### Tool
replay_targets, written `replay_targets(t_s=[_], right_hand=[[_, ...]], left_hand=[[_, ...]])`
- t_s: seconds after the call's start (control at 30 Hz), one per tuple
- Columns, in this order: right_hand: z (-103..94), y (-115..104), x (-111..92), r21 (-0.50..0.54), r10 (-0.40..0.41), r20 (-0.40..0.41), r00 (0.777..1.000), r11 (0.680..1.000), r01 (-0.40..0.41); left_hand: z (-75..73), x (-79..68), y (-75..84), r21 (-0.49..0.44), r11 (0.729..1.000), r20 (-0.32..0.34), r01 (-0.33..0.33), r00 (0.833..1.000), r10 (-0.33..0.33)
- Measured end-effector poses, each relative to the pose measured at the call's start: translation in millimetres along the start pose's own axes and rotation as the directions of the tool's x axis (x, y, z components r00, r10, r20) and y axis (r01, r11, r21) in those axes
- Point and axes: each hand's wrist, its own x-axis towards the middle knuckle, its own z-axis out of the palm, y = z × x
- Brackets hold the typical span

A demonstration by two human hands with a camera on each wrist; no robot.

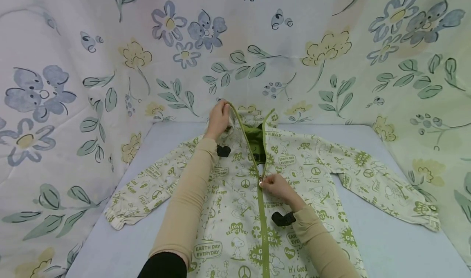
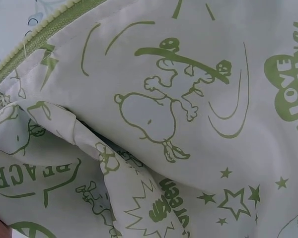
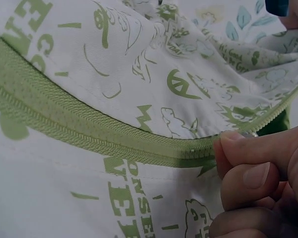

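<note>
A white zip-up jacket [image 1: 235, 212] with green cartoon prints lies front up, sleeves spread to both sides. Its green zipper [image 1: 264, 233] is closed along the lower front and parted in a V toward the collar, showing a green lining [image 1: 254, 141]. My left hand [image 1: 218, 120] grips the top of the left collar edge and holds it up. In the left wrist view folded jacket cloth [image 2: 159, 119] fills most of the picture. My right hand [image 1: 279, 187] pinches the zipper pull [image 1: 261, 180] where the two sides meet; its curled fingers [image 3: 253, 176] hide most of the pull.
Under the jacket is a pale table [image 1: 110, 249], its back edge against a floral curtain [image 1: 228, 45] that also hangs at both sides. The jacket's sleeves [image 1: 390, 188] reach toward the table's side edges. A black band [image 1: 283, 218] is on the right wrist.
</note>
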Motion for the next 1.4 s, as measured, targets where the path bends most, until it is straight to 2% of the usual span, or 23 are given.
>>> replay_targets(t_s=[0.17, 0.43, 0.73, 1.1, 1.4], right_hand=[[2.1, 2.2, -2.5, -0.02, 0.033, -0.007, 0.999, 0.999, -0.034], [2.9, 0.5, -8.0, -0.037, 0.028, -0.01, 1.0, 0.999, -0.028], [2.4, 3.4, -10.8, -0.032, 0.035, 0.021, 0.999, 0.999, -0.035], [2.3, 0.2, -15.2, -0.037, 0.034, 0.099, 0.995, 0.999, -0.031], [5.0, -1.6, -19.4, -0.006, 0.081, 0.084, 0.993, 0.997, -0.081]], left_hand=[[-1.1, 0.9, -0.6, 0.003, 1.0, -0.009, -0.011, 1.0, 0.011], [-2.1, 1.3, -1.1, 0.02, 1.0, -0.006, 0.0, 1.0, 0.001], [-2.5, 2.0, -1.8, 0.01, 1.0, -0.024, -0.008, 1.0, 0.009], [-4.1, 1.1, -2.0, 0.021, 0.999, -0.033, 0.034, 0.999, -0.034], [-6.6, 0.5, -0.1, 0.005, 0.999, -0.051, 0.038, 0.998, -0.038]])
